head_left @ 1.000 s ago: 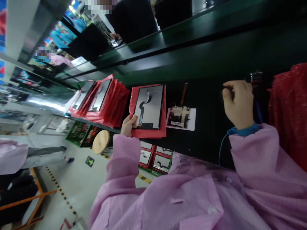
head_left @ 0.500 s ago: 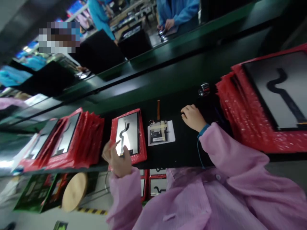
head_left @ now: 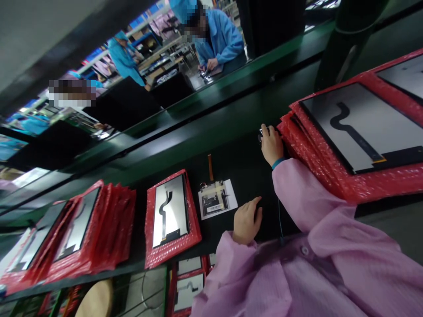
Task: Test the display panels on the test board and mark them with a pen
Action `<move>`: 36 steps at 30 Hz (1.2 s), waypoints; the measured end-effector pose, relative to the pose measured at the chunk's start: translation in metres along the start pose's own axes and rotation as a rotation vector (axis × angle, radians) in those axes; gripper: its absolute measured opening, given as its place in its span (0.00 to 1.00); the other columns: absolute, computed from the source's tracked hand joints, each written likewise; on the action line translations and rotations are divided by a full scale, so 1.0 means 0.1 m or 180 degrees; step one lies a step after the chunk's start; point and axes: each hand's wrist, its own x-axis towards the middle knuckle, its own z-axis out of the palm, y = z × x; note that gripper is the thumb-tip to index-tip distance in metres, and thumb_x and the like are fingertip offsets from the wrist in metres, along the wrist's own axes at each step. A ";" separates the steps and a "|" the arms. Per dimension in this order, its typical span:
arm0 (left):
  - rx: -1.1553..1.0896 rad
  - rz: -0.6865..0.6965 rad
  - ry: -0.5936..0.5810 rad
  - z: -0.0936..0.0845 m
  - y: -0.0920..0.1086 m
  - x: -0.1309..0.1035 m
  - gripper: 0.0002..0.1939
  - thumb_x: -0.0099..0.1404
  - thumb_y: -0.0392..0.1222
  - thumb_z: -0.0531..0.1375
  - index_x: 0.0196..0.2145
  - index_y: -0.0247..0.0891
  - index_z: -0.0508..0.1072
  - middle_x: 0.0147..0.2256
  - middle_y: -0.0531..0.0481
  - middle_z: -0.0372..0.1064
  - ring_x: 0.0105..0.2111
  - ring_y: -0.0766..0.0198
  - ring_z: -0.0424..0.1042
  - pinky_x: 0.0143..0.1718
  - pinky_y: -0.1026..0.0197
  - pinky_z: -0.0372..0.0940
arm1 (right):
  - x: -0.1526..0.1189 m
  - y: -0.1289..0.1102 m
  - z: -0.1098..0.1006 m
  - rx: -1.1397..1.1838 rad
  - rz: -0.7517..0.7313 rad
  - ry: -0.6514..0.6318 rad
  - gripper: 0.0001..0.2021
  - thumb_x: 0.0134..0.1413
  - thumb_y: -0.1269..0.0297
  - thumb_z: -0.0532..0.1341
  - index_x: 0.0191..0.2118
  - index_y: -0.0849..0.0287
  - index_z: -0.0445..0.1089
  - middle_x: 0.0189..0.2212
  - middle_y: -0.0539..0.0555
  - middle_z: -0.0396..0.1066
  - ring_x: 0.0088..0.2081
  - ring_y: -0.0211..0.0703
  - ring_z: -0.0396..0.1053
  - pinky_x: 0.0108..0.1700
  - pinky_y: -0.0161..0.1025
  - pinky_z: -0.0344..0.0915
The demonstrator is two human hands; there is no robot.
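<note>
My right hand reaches to the back of the bench, beside the right-hand red stack. Its fingers are closed over a small shiny metal object, mostly hidden by them. My left hand hovers near the bench's front edge with thumb and fingers apart, holding nothing. To its left, a small circuit board with tape strips lies on a white sheet, an orange flex cable sticking out behind. Further left, a display panel with a black curved ribbon rests on red bubble wrap.
Several red-wrapped panels are stacked at left and another stack of panels stands at right. Below the front edge are more panels and a round wooden stool. Across the green-edged bench, a person in blue works.
My left hand has left the display panel and moved right, past the circuit board. My right hand has gone back to the shiny metal object and closed over it. The view has shifted.
</note>
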 end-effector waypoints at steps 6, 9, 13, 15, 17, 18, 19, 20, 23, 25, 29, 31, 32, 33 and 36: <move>0.0010 -0.0024 -0.0017 0.02 0.01 0.00 0.17 0.72 0.40 0.52 0.54 0.40 0.73 0.48 0.41 0.79 0.43 0.52 0.80 0.47 0.49 0.75 | -0.04 -0.02 0.01 -0.0079 -0.0003 0.0046 0.29 0.67 0.71 0.44 0.72 0.62 0.54 0.65 0.71 0.57 0.54 0.60 0.64 0.52 0.57 0.66; 0.0048 0.0012 0.0005 0.01 0.01 0.01 0.16 0.73 0.39 0.52 0.54 0.40 0.73 0.48 0.41 0.79 0.45 0.52 0.80 0.48 0.50 0.75 | -0.05 -0.05 -0.02 -0.0239 0.0016 0.0055 0.29 0.66 0.67 0.49 0.71 0.61 0.55 0.67 0.71 0.54 0.57 0.66 0.61 0.51 0.60 0.66; 0.0167 0.0021 -0.0047 0.01 0.01 0.01 0.17 0.73 0.39 0.51 0.54 0.39 0.73 0.47 0.41 0.79 0.44 0.52 0.79 0.47 0.49 0.75 | -0.09 -0.15 -0.11 -0.0360 0.0145 -0.0060 0.37 0.61 0.65 0.58 0.73 0.61 0.49 0.71 0.73 0.47 0.60 0.71 0.58 0.54 0.64 0.63; 0.0119 -0.0001 -0.0073 0.00 0.02 0.01 0.16 0.73 0.39 0.51 0.54 0.39 0.72 0.47 0.40 0.79 0.45 0.51 0.79 0.47 0.48 0.74 | -0.20 -0.21 -0.21 -0.0270 0.0116 -0.0066 0.39 0.59 0.67 0.60 0.74 0.64 0.46 0.71 0.75 0.46 0.60 0.70 0.59 0.56 0.63 0.63; 0.0044 -0.0085 -0.0078 0.00 0.04 0.02 0.16 0.73 0.39 0.52 0.54 0.38 0.72 0.47 0.39 0.79 0.45 0.50 0.79 0.49 0.47 0.74 | -0.42 -0.27 -0.36 -0.0158 -0.0076 -0.0143 0.35 0.61 0.66 0.58 0.71 0.70 0.53 0.66 0.75 0.56 0.59 0.68 0.61 0.56 0.62 0.64; 0.0014 -0.0139 -0.0086 -0.01 0.06 0.02 0.16 0.72 0.39 0.52 0.54 0.37 0.73 0.47 0.39 0.78 0.45 0.50 0.79 0.49 0.47 0.73 | -0.57 -0.29 -0.45 -0.0107 -0.0242 -0.0200 0.30 0.62 0.65 0.57 0.68 0.70 0.59 0.62 0.73 0.62 0.58 0.67 0.62 0.57 0.61 0.65; -0.0018 -0.0192 -0.0094 -0.01 0.08 0.03 0.16 0.72 0.39 0.53 0.54 0.37 0.73 0.47 0.39 0.78 0.45 0.51 0.78 0.49 0.47 0.73 | -0.75 -0.30 -0.56 -0.0049 -0.0427 -0.0188 0.25 0.63 0.65 0.57 0.63 0.68 0.66 0.58 0.69 0.67 0.57 0.65 0.62 0.58 0.60 0.65; -0.0067 -0.0237 -0.0108 -0.02 0.11 0.04 0.16 0.72 0.39 0.53 0.53 0.37 0.73 0.46 0.40 0.78 0.44 0.52 0.78 0.49 0.48 0.73 | -0.94 -0.30 -0.68 0.0020 -0.0641 -0.0068 0.22 0.63 0.65 0.56 0.61 0.65 0.68 0.58 0.66 0.67 0.58 0.63 0.62 0.59 0.59 0.65; -0.0414 -0.0253 -0.0251 -0.03 0.23 0.10 0.15 0.72 0.39 0.54 0.52 0.38 0.74 0.40 0.44 0.77 0.37 0.57 0.76 0.44 0.52 0.72 | -1.50 -0.21 -1.05 0.0101 -0.0873 0.0673 0.24 0.65 0.68 0.55 0.65 0.54 0.64 0.59 0.60 0.68 0.61 0.58 0.62 0.63 0.59 0.64; -0.0834 -0.0188 -0.0365 -0.02 0.34 0.15 0.15 0.72 0.40 0.54 0.52 0.38 0.75 0.36 0.46 0.76 0.33 0.60 0.74 0.40 0.55 0.72 | -1.77 -0.06 -1.27 -0.0086 -0.0662 0.1198 0.29 0.64 0.68 0.56 0.69 0.49 0.59 0.59 0.60 0.69 0.61 0.60 0.64 0.63 0.63 0.62; -0.1856 -0.0095 -0.0560 0.04 0.61 0.25 0.14 0.71 0.40 0.56 0.50 0.37 0.75 0.38 0.45 0.76 0.36 0.61 0.74 0.42 0.58 0.71 | -1.99 0.34 -1.59 -0.0558 -0.0148 0.1792 0.30 0.60 0.63 0.63 0.67 0.40 0.62 0.55 0.57 0.73 0.59 0.66 0.68 0.61 0.70 0.63; -0.2387 -0.0091 -0.0710 0.07 0.75 0.31 0.14 0.71 0.42 0.56 0.50 0.36 0.75 0.41 0.43 0.77 0.39 0.61 0.76 0.44 0.58 0.71 | -2.00 0.52 -1.68 -0.0615 -0.0215 0.1886 0.26 0.59 0.62 0.65 0.62 0.34 0.68 0.49 0.54 0.76 0.53 0.64 0.73 0.58 0.69 0.67; -0.2667 -0.0086 -0.0782 0.09 0.83 0.34 0.15 0.71 0.43 0.57 0.51 0.36 0.75 0.42 0.42 0.78 0.41 0.60 0.77 0.45 0.58 0.71 | -2.00 0.58 -1.72 -0.0599 -0.0273 0.1877 0.24 0.59 0.62 0.65 0.60 0.32 0.70 0.47 0.53 0.77 0.50 0.63 0.74 0.57 0.68 0.68; -0.2965 -0.0084 -0.0849 0.10 0.91 0.39 0.16 0.71 0.45 0.57 0.51 0.36 0.74 0.44 0.41 0.78 0.44 0.59 0.78 0.47 0.57 0.71 | -2.00 0.62 -1.74 -0.0563 -0.0312 0.1815 0.24 0.60 0.63 0.65 0.59 0.31 0.70 0.45 0.52 0.78 0.48 0.62 0.75 0.55 0.67 0.69; -0.3960 -0.0180 -0.1063 0.13 1.18 0.58 0.22 0.69 0.55 0.60 0.53 0.37 0.72 0.46 0.41 0.78 0.47 0.56 0.78 0.50 0.55 0.70 | -2.06 0.64 -1.82 -0.0504 -0.0386 0.1845 0.29 0.60 0.66 0.64 0.62 0.25 0.66 0.41 0.50 0.78 0.43 0.61 0.75 0.51 0.65 0.70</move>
